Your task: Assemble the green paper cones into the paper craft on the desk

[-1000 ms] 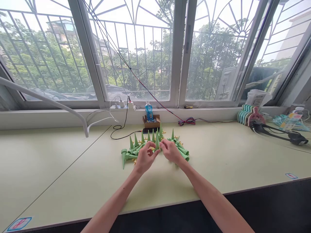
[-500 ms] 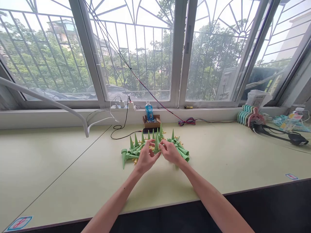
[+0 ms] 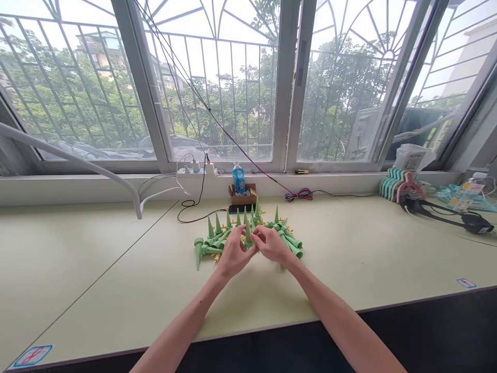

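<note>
The left hand [image 3: 233,254] holds a green cone [image 3: 247,228], tip up, near other green cones [image 3: 210,228]. The right hand [image 3: 273,244] bunches its fingers beside it; any grip is hidden. It looks like careful finger work, needing a steady cone next.

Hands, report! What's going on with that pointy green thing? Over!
Left grip around upright green spike; right grip at its side. More spikes crowd nearby. Over.
</note>
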`<state>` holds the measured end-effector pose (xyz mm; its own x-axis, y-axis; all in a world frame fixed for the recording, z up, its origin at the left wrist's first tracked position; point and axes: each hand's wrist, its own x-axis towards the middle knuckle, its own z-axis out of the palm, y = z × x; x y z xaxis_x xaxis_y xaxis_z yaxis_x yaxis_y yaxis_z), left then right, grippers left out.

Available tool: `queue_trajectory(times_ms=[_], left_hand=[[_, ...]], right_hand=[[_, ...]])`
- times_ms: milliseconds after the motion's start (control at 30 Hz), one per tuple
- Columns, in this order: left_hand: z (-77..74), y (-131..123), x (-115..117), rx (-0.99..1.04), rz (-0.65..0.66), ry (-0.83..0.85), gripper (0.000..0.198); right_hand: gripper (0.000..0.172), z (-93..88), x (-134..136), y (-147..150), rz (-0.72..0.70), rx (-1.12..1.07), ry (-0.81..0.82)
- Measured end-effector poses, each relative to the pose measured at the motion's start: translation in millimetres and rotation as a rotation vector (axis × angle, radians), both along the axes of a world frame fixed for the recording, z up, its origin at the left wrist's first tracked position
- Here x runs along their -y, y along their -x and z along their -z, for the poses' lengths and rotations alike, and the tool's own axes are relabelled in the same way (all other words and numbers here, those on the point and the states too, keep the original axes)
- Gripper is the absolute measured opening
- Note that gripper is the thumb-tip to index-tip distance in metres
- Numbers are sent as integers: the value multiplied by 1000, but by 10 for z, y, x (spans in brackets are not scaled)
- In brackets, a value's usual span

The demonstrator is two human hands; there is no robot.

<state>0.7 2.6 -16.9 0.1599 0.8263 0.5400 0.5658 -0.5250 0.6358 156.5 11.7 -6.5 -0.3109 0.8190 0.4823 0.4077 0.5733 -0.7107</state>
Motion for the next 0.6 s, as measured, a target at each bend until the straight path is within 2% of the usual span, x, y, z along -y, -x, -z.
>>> queue_trajectory(times_ms=[367, 600], left_hand=[[62, 7, -43, -65, -21, 24, 41], [58, 1, -32, -39, -15, 7, 34]], right_hand=[[18, -5, 7, -3, -6, 28, -6], [18, -11, 19, -1, 2, 10, -12]])
